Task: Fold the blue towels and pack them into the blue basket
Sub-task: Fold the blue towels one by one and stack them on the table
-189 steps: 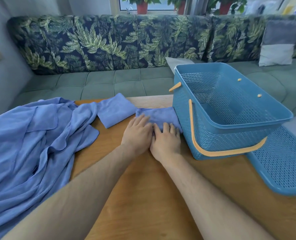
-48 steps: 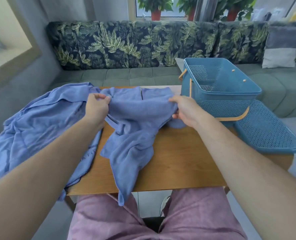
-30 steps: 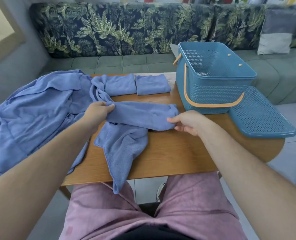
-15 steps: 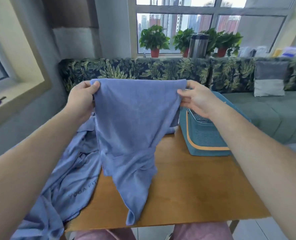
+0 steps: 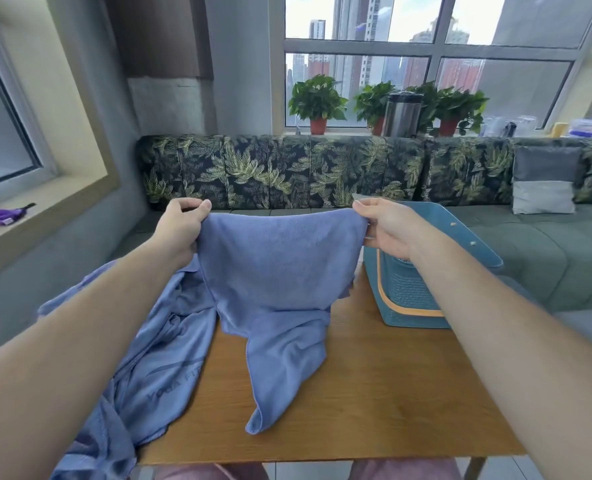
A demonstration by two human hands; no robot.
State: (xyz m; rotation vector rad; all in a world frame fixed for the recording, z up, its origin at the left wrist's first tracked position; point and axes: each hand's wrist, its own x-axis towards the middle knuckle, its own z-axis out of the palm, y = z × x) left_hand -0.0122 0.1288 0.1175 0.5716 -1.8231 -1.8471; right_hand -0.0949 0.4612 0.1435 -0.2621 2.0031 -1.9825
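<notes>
Stretching forward above the desk (image 5: 374, 393), both bare arms are nearly straight, with the left hand (image 5: 180, 230) and the right hand (image 5: 388, 230) set well apart, each pinching a top corner of a blue towel (image 5: 274, 271) between thumb and curled fingers. The towel hangs between them, its upper edge sagging in a shallow curve, its soft, finely napped cloth narrowing to a twisted tail low over the smooth orange-brown wood; whether the tip touches it cannot be told. Behind the right wrist the blue basket (image 5: 409, 292) stands on the desk's far right part, hard plastic with perforated walls and an orange handle. A rumpled heap of thinner blue cloth (image 5: 156, 358) spills over the desk's left edge
</notes>
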